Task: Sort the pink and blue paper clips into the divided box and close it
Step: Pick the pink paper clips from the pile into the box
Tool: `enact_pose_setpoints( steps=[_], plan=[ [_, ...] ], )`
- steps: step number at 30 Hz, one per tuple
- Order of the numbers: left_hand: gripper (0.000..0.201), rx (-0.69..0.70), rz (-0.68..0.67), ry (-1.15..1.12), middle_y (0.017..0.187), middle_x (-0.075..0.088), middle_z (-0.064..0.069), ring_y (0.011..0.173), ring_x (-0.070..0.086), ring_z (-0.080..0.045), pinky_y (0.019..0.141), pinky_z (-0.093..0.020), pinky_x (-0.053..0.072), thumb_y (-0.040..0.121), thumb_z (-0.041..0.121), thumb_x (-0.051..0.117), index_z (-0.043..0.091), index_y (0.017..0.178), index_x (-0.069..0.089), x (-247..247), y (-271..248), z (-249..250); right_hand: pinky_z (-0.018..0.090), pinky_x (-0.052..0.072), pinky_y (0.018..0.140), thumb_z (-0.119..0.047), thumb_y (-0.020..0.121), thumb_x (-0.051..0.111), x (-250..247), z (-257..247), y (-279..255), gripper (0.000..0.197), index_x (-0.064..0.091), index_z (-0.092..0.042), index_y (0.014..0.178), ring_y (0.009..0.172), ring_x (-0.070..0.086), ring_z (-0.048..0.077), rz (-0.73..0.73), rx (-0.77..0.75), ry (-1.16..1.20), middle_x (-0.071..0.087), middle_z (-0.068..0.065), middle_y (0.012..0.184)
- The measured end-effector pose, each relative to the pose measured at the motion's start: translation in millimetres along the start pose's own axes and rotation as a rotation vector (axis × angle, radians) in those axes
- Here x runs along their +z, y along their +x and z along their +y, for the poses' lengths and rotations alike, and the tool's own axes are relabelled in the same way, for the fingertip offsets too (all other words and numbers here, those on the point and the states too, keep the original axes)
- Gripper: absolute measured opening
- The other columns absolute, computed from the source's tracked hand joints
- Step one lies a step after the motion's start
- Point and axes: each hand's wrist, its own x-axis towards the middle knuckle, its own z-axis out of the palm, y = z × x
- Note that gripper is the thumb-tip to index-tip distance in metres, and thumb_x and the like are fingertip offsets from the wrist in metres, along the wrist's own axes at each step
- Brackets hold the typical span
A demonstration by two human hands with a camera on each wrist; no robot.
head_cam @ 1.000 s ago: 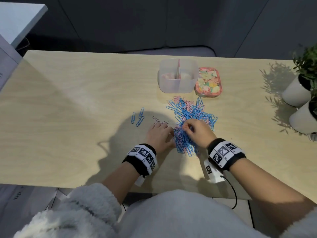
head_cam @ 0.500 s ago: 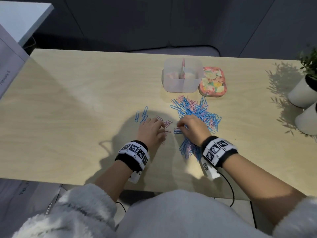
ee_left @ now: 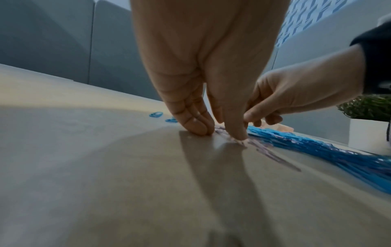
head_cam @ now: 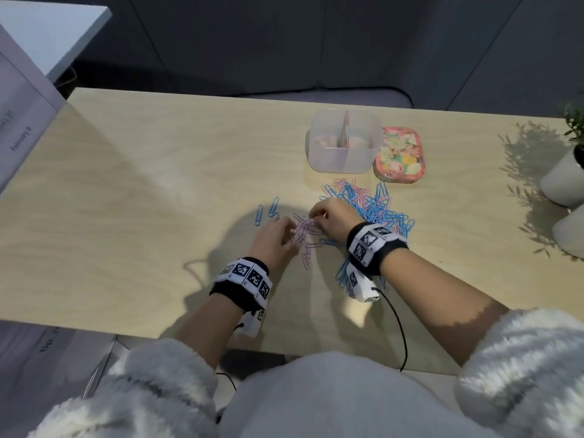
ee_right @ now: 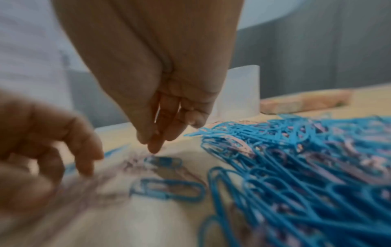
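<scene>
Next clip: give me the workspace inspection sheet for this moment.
Surface: light wooden table, shadowed near the hands.
Job's things: divided box open, floral lid beside it; mixed clip pile; small pink clip group; a few blue clips set apart.
Clutter: nothing seen.
Grippers: left hand fingertips pressing the table; right hand fingers curled at the pink clips, grip unclear.
Cables: black wrist cable.
Surroundings: white plant pots, grey sofa.

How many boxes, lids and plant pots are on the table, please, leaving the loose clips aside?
Box: 1
Lid: 1
Pots: 2
Total: 4
</scene>
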Motion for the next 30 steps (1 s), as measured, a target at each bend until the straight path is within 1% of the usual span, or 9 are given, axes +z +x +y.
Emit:
enact_pose_setpoints(
  steps=[4, 7, 10, 14, 17, 19, 22, 27, 30],
  plan=[
    [0.048, -0.02, 0.006, -0.026, 0.106, 0.048, -0.001, 0.085, 0.051, -0.014, 0.077, -0.025, 0.042, 0.073, 0.03, 0.076, 0.01, 0.111, 0.053, -9.2, -0.2, -5.0, 0.038, 0.052, 0.088, -0.012, 0.087, 0.056, -17.5, 16.7, -11.1, 0.015, 0.072, -0.011, 0.088, 0.091, 0.065, 0.022, 0.123, 0.058, 0.096, 0.073, 0.006, 0.096],
    [0.061, -0.026, -0.038, 0.034, 0.106, 0.048, -0.002, 0.092, 0.053, -0.016, 0.079, -0.026, 0.043, 0.064, 0.037, 0.081, 0.011, 0.109, 0.05, -4.8, -3.9, -8.2, 0.034, 0.053, 0.08, -0.021, 0.082, 0.062, -8.4, 22.7, -34.0, 0.007, 0.067, -0.02, 0.077, 0.085, 0.064, 0.022, 0.026, 0.081, -0.046, 0.07, 0.002, 0.086],
    [0.07, -0.031, -0.046, 0.084, 0.109, 0.051, -0.005, 0.098, 0.053, -0.019, 0.087, -0.032, 0.043, 0.054, 0.043, 0.084, 0.013, 0.107, 0.049, 3.8, -3.9, -7.2, 0.031, 0.046, 0.075, -0.015, 0.081, 0.06, 4.9, 27.6, -53.6, 0.008, 0.068, -0.017, 0.083, 0.092, 0.061, 0.024, -0.026, 0.031, -0.189, 0.068, 0.005, 0.092],
    [0.046, -0.019, 0.006, 0.043, 0.105, 0.054, -0.006, 0.097, 0.053, -0.021, 0.083, -0.028, 0.039, 0.069, 0.027, 0.075, 0.011, 0.105, 0.052, 8.1, -3.2, -2.7, 0.026, 0.038, 0.066, -0.006, 0.079, 0.054, 1.4, 40.7, -61.7, 0.017, 0.06, -0.019, 0.07, 0.087, 0.06, 0.027, -0.013, 0.084, -0.177, 0.066, 0.005, 0.084],
    [0.036, 0.005, -0.016, 0.009, 0.106, 0.056, -0.009, 0.097, 0.055, -0.025, 0.086, -0.031, 0.044, 0.077, 0.017, 0.068, 0.01, 0.109, 0.054, 4.4, 2.7, -2.0, 0.028, 0.043, 0.068, -0.008, 0.082, 0.052, -2.7, 33.9, -51.2, 0.017, 0.059, -0.019, 0.072, 0.085, 0.061, 0.028, 0.052, 0.083, -0.111, 0.066, 0.006, 0.083],
    [0.038, 0.016, -0.021, 0.011, 0.107, 0.055, -0.009, 0.094, 0.055, -0.024, 0.089, -0.036, 0.046, 0.078, 0.019, 0.069, 0.01, 0.111, 0.053, 1.8, 5.5, -2.0, 0.029, 0.044, 0.075, -0.013, 0.084, 0.056, -2.4, 23.5, -38.0, 0.011, 0.065, -0.017, 0.082, 0.09, 0.061, 0.027, 0.082, 0.055, -0.118, 0.067, 0.007, 0.091],
    [0.05, 0.023, -0.012, 0.031, 0.11, 0.052, -0.009, 0.096, 0.054, -0.022, 0.09, -0.033, 0.044, 0.072, 0.025, 0.075, 0.011, 0.113, 0.052, 2.9, 7.4, -3.3, 0.03, 0.044, 0.076, -0.022, 0.084, 0.062, 2.8, 11.9, -17.8, 0.012, 0.066, -0.012, 0.091, 0.094, 0.06, 0.027, 0.054, 0.058, -0.143, 0.066, 0.008, 0.098],
    [0.056, 0.044, -0.032, 0.061, 0.109, 0.052, -0.009, 0.1, 0.051, -0.02, 0.088, -0.026, 0.038, 0.066, 0.024, 0.079, 0.012, 0.114, 0.052, 6.3, 6.6, -0.8, 0.03, 0.044, 0.073, -0.015, 0.087, 0.059, 2.8, 7.6, -0.3, 0.013, 0.058, -0.014, 0.074, 0.083, 0.057, 0.025, -0.027, 0.168, -0.031, 0.062, 0.007, 0.085],
    [0.045, 0.039, -0.027, 0.027, 0.111, 0.051, -0.007, 0.094, 0.049, -0.014, 0.086, -0.022, 0.038, 0.075, 0.018, 0.071, 0.013, 0.115, 0.052, 5.2, 5.5, 0.1, 0.033, 0.048, 0.073, -0.013, 0.088, 0.048, -8.1, 22.8, -3.7, 0.013, 0.056, -0.011, 0.079, 0.081, 0.059, 0.027, 0.069, 0.245, 0.031, 0.062, 0.01, 0.084]
  ],
)
